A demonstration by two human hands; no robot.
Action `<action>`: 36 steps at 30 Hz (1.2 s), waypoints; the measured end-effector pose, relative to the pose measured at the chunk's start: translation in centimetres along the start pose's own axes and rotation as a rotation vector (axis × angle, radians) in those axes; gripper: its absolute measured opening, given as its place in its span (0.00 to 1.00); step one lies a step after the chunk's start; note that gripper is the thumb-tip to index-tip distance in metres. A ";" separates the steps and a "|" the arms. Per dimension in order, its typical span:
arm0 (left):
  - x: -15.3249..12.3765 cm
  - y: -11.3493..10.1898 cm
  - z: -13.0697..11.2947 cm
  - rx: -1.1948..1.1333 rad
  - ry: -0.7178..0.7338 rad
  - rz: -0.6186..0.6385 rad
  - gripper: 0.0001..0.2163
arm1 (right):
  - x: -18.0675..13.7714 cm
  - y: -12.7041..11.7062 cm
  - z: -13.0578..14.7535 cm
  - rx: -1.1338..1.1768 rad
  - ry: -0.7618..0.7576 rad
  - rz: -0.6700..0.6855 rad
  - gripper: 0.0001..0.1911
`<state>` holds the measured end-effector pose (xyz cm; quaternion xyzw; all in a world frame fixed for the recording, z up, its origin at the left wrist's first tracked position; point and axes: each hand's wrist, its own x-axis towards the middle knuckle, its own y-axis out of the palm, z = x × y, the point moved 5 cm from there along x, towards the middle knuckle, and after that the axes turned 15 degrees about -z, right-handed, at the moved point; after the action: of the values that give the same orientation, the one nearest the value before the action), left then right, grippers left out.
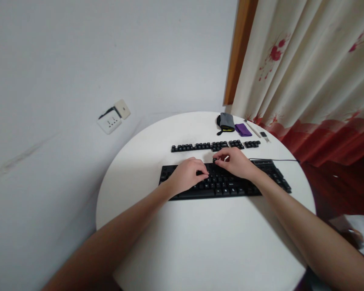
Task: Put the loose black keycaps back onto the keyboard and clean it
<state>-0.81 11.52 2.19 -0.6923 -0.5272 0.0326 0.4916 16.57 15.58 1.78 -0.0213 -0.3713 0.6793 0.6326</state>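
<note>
A black keyboard point(218, 190) lies across the round white table point(218, 234), below both hands. My right hand point(235, 161) is over its back edge, thumb and fingertips pinched on a small black keycap point(214, 160). My left hand point(188, 174) rests over the left half of the keyboard. Its fingers are curled and thumb and index nearly meet at the keys; whether anything is between them is hidden. Behind the keyboard stands a row of loose black keycaps point(197, 147), set out in groups.
At the back right of the table lie a grey cloth pouch point(227, 122), a folded purple cloth point(243, 130), a thin pale tool point(253, 128) and a small brush-like item point(264, 136). The keyboard's cable point(280, 160) runs off the right edge. Wall and curtain point(269, 60) border the table.
</note>
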 end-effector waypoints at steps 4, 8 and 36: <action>0.0 -0.2 -0.1 -0.006 0.071 0.046 0.03 | -0.6 0.4 0.7 -0.015 0.018 0.134 0.07; 0.0 -0.3 -0.2 -0.002 0.091 0.075 0.04 | -1.3 0.8 1.4 -0.031 0.036 0.234 0.07; -0.1 -0.3 -0.2 -0.011 0.090 0.077 0.04 | -2.3 1.2 3.7 -0.297 -0.153 0.285 0.07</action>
<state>-0.92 11.31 2.49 -0.7156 -0.4778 0.0174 0.5092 14.19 11.90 2.85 -0.1146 -0.5075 0.6994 0.4901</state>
